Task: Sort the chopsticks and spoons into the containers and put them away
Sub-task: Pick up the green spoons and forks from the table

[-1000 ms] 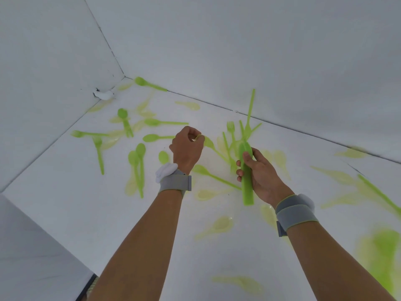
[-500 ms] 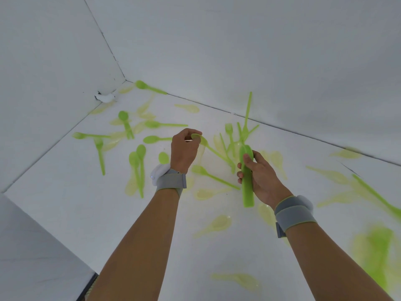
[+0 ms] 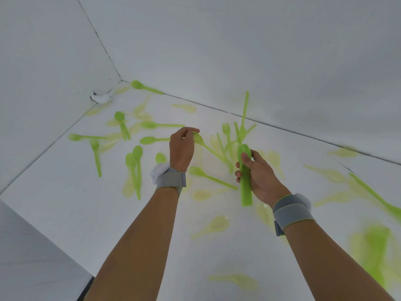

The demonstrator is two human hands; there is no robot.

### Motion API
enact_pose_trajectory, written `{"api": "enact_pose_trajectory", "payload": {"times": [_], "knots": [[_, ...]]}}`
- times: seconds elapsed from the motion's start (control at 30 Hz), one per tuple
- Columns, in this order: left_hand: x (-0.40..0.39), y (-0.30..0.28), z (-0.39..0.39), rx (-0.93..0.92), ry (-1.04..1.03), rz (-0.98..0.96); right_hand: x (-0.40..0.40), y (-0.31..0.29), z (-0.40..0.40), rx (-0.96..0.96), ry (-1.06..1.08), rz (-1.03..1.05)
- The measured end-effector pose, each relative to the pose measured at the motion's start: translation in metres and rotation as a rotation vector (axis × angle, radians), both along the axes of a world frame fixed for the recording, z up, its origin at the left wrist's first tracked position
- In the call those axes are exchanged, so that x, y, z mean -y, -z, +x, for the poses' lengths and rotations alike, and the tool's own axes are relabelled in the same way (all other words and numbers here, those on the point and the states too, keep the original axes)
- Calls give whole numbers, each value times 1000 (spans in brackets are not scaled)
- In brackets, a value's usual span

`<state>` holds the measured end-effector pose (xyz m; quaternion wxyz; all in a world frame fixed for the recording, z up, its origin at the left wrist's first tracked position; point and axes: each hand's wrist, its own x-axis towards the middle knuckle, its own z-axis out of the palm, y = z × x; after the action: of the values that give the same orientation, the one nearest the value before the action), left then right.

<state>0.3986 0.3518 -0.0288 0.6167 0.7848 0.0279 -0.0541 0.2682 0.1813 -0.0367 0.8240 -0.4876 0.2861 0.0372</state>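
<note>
Head camera looks down, near both forearms.

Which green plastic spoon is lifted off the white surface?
The green plastic spoon pinched by the left hand; other loose spoons lie flat.

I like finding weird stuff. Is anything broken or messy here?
Yes. Green spoons and forks lie scattered every way over the white surface, not sorted. At the far left wall seam there is a small torn, chipped spot. The right hand holds a neat green stack.
</note>
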Motion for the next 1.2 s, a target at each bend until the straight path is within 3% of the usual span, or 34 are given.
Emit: {"api": "enact_pose_trajectory", "payload": {"times": [0.23,0.53,0.8,1.0,1.2], "knots": [[3,-30,7,141,-39,-67,-1,-7,-2,-4,6,-14],[12,-29,-50,77,297,-54,-12,-20,-21,68,-71,-108],[7,2,-104,-111,-2,-230,-51,-18,-31,83,-179,-152],[-12,-3,-117,-239,-153,-416,-76,-14,-32,104,-252,-59],[-30,-4,-111,-251,-213,-398,-100,-13,-19,121,-298,22]]}}
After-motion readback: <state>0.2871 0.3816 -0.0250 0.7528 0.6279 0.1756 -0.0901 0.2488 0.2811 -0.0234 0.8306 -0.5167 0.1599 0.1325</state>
